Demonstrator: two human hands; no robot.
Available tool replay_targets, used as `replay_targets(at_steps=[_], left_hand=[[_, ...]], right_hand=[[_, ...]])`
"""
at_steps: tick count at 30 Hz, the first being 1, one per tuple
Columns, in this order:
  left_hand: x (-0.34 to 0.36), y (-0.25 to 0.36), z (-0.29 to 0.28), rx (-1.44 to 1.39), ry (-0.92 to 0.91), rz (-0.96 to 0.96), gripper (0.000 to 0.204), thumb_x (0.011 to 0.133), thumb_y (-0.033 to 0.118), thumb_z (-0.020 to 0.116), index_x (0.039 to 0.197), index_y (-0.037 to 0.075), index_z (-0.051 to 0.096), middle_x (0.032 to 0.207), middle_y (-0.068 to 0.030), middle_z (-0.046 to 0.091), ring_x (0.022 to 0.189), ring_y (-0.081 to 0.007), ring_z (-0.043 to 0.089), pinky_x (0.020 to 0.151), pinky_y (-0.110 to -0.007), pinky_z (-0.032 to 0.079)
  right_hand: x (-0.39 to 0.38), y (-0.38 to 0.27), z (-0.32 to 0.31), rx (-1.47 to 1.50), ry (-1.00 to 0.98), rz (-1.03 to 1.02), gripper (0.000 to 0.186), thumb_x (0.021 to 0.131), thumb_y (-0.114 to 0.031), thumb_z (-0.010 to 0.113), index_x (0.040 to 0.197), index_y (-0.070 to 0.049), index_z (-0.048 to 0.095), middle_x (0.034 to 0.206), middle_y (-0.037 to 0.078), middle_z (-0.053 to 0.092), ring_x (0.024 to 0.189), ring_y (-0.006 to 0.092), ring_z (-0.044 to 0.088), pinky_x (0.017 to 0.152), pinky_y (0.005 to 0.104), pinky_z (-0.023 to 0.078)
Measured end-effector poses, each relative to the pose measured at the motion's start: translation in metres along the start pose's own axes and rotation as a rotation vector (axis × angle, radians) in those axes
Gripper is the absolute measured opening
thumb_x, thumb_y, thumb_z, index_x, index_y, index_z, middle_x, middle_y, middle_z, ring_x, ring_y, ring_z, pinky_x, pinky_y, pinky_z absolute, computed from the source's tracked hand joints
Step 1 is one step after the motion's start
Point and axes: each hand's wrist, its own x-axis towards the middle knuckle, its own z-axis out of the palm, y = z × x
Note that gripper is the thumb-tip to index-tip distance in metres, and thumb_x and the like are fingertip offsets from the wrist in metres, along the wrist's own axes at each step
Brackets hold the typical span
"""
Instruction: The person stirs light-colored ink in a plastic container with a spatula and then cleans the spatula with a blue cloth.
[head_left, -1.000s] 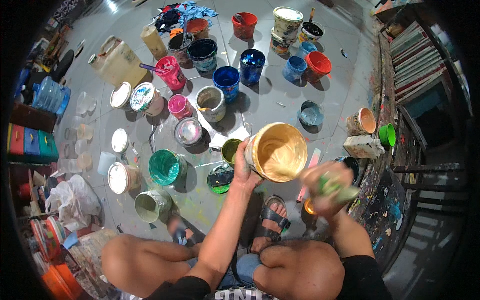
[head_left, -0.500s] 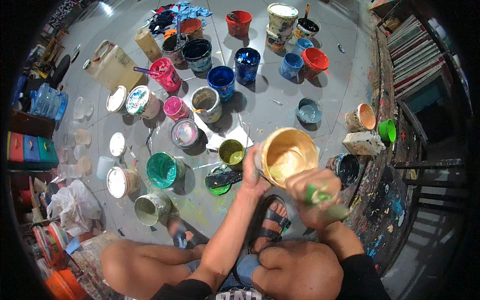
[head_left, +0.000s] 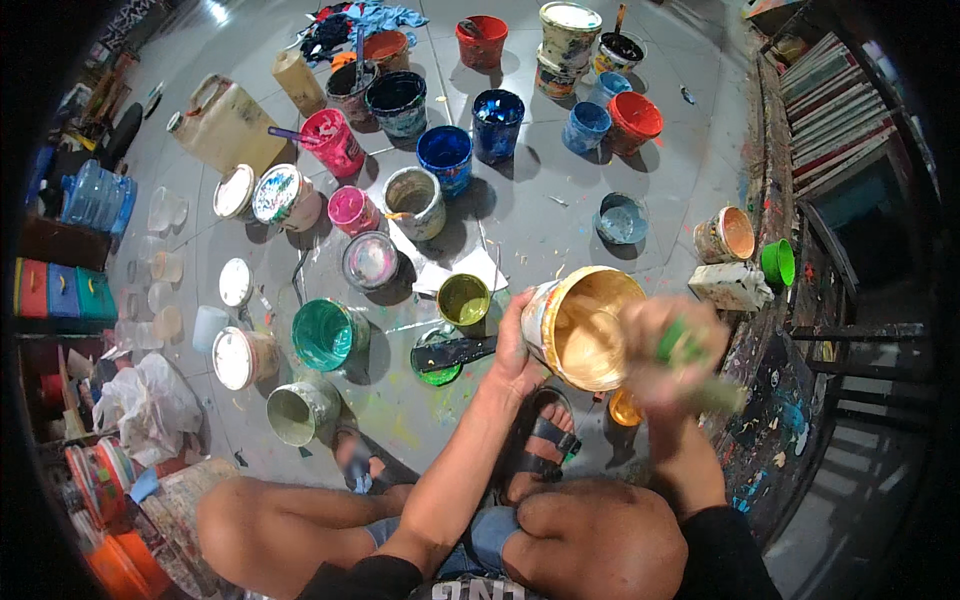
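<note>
- Above the floor (head_left: 545,230), a tilted bucket (head_left: 541,330) of cream paint (head_left: 592,345) is held up by the left hand (head_left: 514,345), fingers clamped on its side.
- The right hand (head_left: 672,352), blurred, seems to have its fingers closed round a stick (head_left: 724,396).
- For even stirring, a steady bucket and slow sweeps along its sides would suit.

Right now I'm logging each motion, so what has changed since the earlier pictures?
The cream-filled bucket, in the left hand, has shifted right and a little nearer the person. The blurred right hand dipped left, then swung right and away. Nothing was visibly taken up or let go. The teal-green bucket and the other tubs on the floor stayed put.
</note>
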Motion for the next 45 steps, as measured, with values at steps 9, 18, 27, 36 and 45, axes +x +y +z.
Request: replay_targets(at_steps=[9,18,27,36,45], left_hand=[[-0.001,0.006,0.006,-0.060,-0.012,-0.022,0.050,0.092,0.043,0.041,0.119,0.004,0.056,0.117,-0.0123,0.061,0.105,-0.0262,0.060,0.094,-0.042,0.047],[-0.001,0.035,-0.017,-0.215,-0.112,-0.120,0.059,0.091,0.050,0.044,0.128,0.005,0.050,0.126,-0.0158,0.055,0.110,-0.0309,0.058,0.093,-0.046,0.049],[-0.002,0.025,0.001,-0.238,-0.142,-0.130,0.061,0.094,0.052,0.040,0.131,0.005,0.047,0.132,-0.0152,0.052,0.117,-0.0308,0.054,0.096,-0.047,0.046],[-0.008,0.022,0.012,-0.125,-0.159,-0.115,0.058,0.091,0.050,0.043,0.132,0.010,0.047,0.129,-0.0120,0.054,0.115,-0.0278,0.055,0.095,-0.046,0.047],[-0.011,0.041,0.011,-0.138,-0.162,-0.232,0.046,0.094,0.038,0.045,0.127,0.007,0.049,0.122,-0.0098,0.057,0.109,-0.0242,0.059,0.092,-0.044,0.050]], right_hand=[[0.008,-0.020,0.035,-0.143,0.207,0.148,0.050,0.094,-0.051,0.041,0.065,-0.010,0.039,0.052,0.003,0.039,0.049,0.0170,0.044,0.050,0.0289,0.039],[0.052,-0.035,-0.005,0.495,-0.159,0.138,0.063,0.087,-0.050,0.057,0.052,-0.010,0.024,0.043,-0.001,0.028,0.037,0.0119,0.025,0.038,0.0268,0.016],[0.066,-0.041,0.012,0.380,0.131,0.061,0.057,0.095,-0.036,0.053,0.055,-0.010,0.024,0.048,-0.003,0.030,0.041,0.0080,0.026,0.041,0.0261,0.017],[0.066,0.010,0.027,-0.055,0.287,-0.098,0.050,0.100,-0.042,0.039,0.062,-0.011,0.027,0.049,-0.002,0.022,0.040,0.0092,0.020,0.040,0.0281,0.017],[0.075,-0.002,0.043,0.267,-0.101,-0.148,0.062,0.092,-0.054,0.048,0.055,-0.010,0.025,0.044,-0.002,0.026,0.035,0.0108,0.026,0.036,0.0265,0.020]])
